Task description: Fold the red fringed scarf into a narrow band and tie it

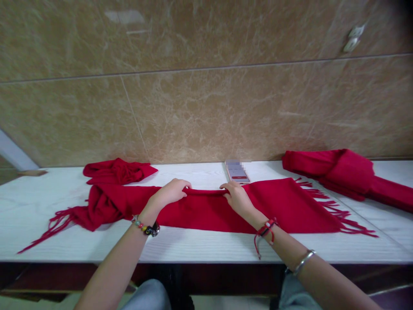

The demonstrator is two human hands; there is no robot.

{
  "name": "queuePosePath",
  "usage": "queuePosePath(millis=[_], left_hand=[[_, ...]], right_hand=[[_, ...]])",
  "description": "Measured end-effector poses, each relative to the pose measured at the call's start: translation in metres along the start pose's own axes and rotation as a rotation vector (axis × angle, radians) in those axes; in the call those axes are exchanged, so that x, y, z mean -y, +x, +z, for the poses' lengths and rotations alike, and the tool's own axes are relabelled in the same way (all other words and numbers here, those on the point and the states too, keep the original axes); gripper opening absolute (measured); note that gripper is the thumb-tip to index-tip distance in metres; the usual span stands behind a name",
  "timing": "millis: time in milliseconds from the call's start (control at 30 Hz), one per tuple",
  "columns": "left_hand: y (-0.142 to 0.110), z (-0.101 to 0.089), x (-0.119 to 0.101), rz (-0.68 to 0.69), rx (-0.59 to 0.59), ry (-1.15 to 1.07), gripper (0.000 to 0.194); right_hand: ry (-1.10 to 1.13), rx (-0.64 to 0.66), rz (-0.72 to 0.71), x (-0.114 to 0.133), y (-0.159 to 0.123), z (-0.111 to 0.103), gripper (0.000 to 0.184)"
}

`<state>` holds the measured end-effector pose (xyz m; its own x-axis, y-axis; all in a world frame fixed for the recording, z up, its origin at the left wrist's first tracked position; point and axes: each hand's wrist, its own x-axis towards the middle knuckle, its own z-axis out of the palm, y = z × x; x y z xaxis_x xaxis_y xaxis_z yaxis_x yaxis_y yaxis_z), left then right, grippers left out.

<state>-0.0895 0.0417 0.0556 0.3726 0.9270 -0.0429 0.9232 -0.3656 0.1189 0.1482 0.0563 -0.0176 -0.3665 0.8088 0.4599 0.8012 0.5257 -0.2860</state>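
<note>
A red fringed scarf (pixel 206 214) lies lengthwise across the white table. Its left end is bunched up, with the tassels trailing left, while its right part is spread flat with the fringe pointing right. My left hand (pixel 171 192) pinches the scarf's far edge left of the middle. Farther right along that same edge, my right hand (pixel 238 199) pinches it too, and the edge between the hands looks slightly raised or rolled. Some fingertips are hidden behind the cloth and the hands.
A phone (pixel 238 172) lies just beyond my right hand. Behind the scarf's left end is a crumpled red cloth (pixel 118 171). Another folded red cloth (pixel 332 170) rests at the back right. A tiled wall (pixel 206 116) borders the white table (pixel 180 244).
</note>
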Motion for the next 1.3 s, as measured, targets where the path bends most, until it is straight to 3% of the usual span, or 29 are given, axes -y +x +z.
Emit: queuePosePath(millis=[200, 333, 467, 633, 767, 967, 1300], left_hand=[[0.008, 0.007, -0.001, -0.038, -0.049, 0.067, 0.030], [0.008, 0.008, -0.009, -0.012, -0.052, 0.003, 0.020], [0.014, 0.010, -0.014, 0.050, -0.065, -0.061, 0.018], [0.023, 0.013, -0.012, -0.007, -0.134, -0.056, 0.024], [0.025, 0.015, -0.012, -0.026, -0.114, -0.055, 0.029], [0.022, 0.018, -0.020, 0.049, -0.046, -0.116, 0.017], [0.030, 0.019, -0.024, -0.041, -0.176, -0.146, 0.026]], right_hand=[[-0.050, 0.062, -0.073, -0.016, 0.001, 0.004, 0.028], [-0.059, 0.106, -0.015, -0.019, 0.001, 0.001, 0.026], [0.032, 0.057, 0.064, -0.019, 0.002, 0.000, 0.019], [0.057, 0.016, 0.132, -0.021, 0.003, 0.002, 0.017], [0.074, 0.009, 0.114, -0.021, 0.002, 0.005, 0.023], [0.074, 0.020, 0.075, -0.018, 0.001, 0.008, 0.019], [0.111, -0.103, 0.098, -0.017, 0.000, 0.003, 0.014]])
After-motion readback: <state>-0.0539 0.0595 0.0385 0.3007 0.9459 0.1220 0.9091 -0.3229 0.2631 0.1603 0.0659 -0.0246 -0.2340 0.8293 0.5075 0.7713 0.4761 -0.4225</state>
